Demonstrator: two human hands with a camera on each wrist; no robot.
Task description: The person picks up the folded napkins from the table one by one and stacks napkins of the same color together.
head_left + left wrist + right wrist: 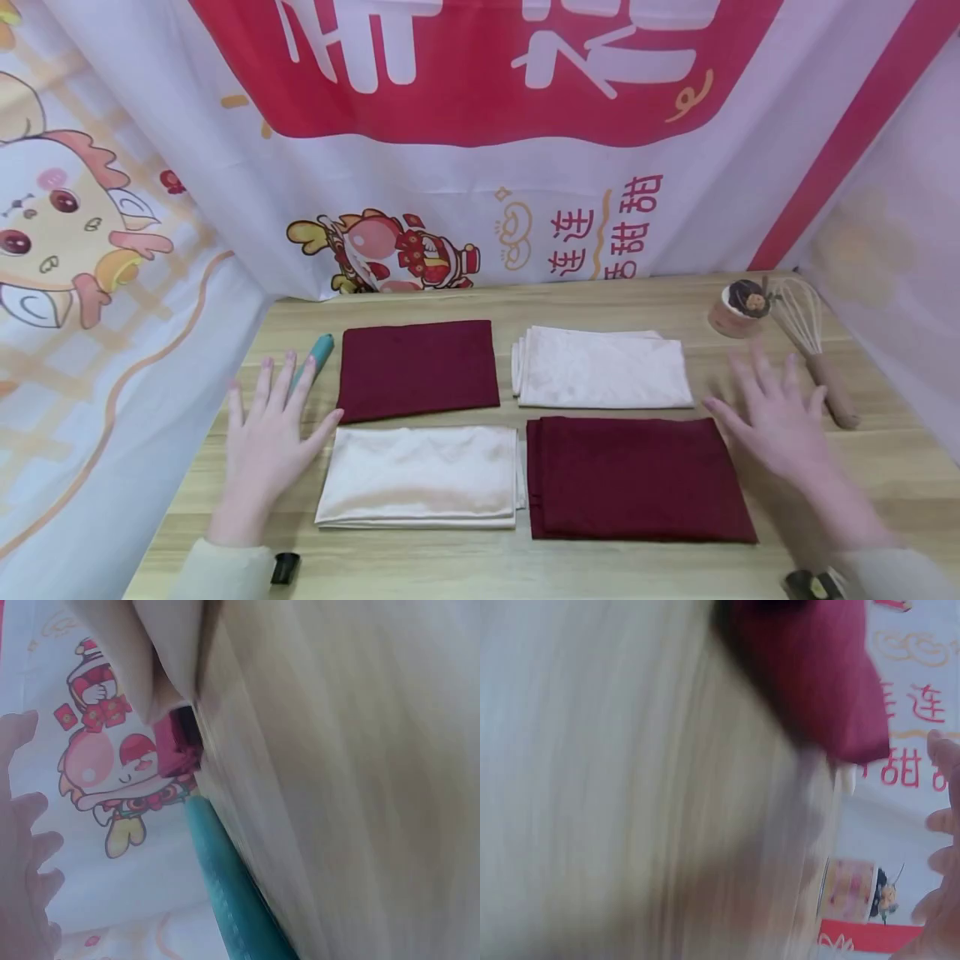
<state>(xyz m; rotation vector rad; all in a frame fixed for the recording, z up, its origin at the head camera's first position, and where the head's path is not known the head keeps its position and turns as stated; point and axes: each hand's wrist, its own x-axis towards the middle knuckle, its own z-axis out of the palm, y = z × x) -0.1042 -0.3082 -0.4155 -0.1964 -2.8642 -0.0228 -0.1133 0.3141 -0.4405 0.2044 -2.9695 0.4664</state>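
The left hand [270, 442] is spread, holding nothing, just left of the folded cream cloth [420, 477] and far-left burgundy cloth [418, 369]. The right hand [783, 425], likewise spread and free, is just right of the near-right burgundy cloth [637, 479]; the white cloth [603, 367] lies beyond that one on the tabletop [420, 567]. Only the head view shows the whisk [823, 372]; the left wrist view exposes more of the teal rod [240, 892].

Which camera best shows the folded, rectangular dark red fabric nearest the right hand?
The head view: there the folded, rectangular dark red fabric lies whole, its outline clear. The right wrist view catches only a blurred part, cut off at the top edge; in the left wrist view I cannot make it out.
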